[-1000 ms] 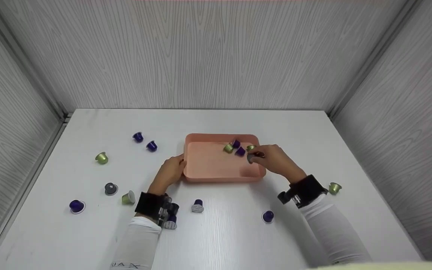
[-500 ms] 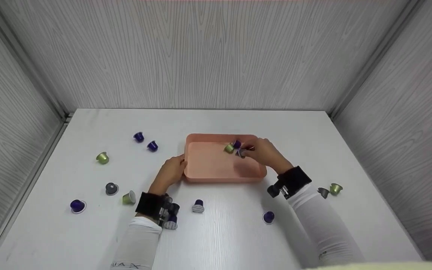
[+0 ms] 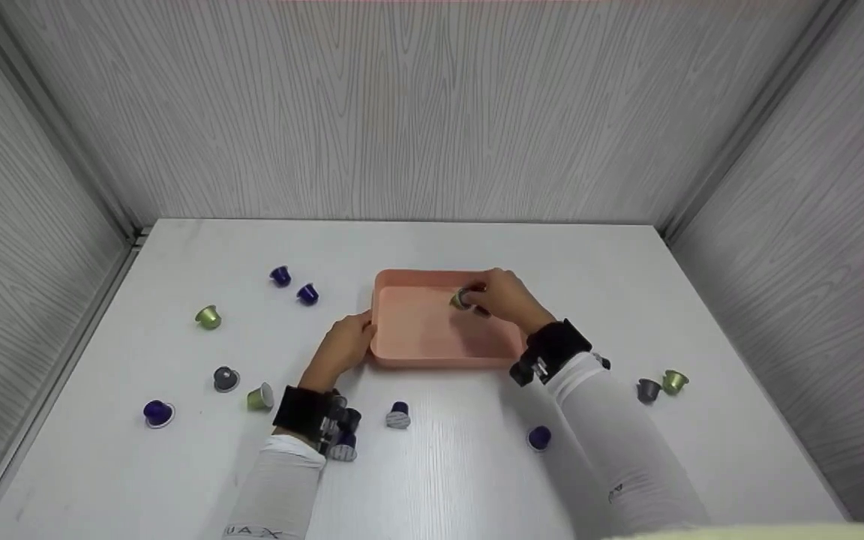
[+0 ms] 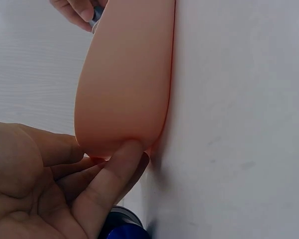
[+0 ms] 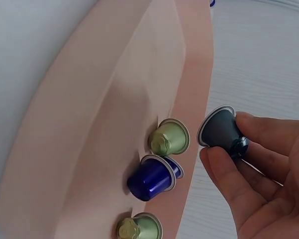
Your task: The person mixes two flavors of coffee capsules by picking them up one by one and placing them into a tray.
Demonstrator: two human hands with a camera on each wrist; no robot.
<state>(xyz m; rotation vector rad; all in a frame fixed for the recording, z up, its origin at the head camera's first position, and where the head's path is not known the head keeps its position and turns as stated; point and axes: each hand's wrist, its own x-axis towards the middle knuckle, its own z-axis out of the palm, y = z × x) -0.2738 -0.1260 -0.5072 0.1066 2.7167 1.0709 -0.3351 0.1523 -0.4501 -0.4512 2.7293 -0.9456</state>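
A pink tray (image 3: 439, 363) lies at the middle of the table. My left hand (image 3: 342, 346) grips its left end; the left wrist view shows thumb and fingers pinching the wall near a corner. Above the tray, my right hand (image 3: 513, 300) holds a dark grey coffee capsule (image 5: 221, 130) between thumb and fingers. In the right wrist view, a green capsule (image 5: 170, 137), a blue capsule (image 5: 150, 179) with another partly hidden behind it, and a second green capsule (image 5: 141, 229) lie along the tray's far side. The right hand covers most of these in the head view.
Loose capsules lie left of the tray, among them a green one (image 3: 208, 318) and a purple one (image 3: 157, 412). One purple capsule (image 3: 539, 438) sits in front. A grey capsule (image 3: 648, 390) and a green one (image 3: 675, 382) are at right. Wood-grain panels (image 3: 417, 112) enclose the table.
My right hand has moved left over the tray with the grey capsule. The grey capsule on the right side of the table has come out from behind the right forearm. The left hand stays put.
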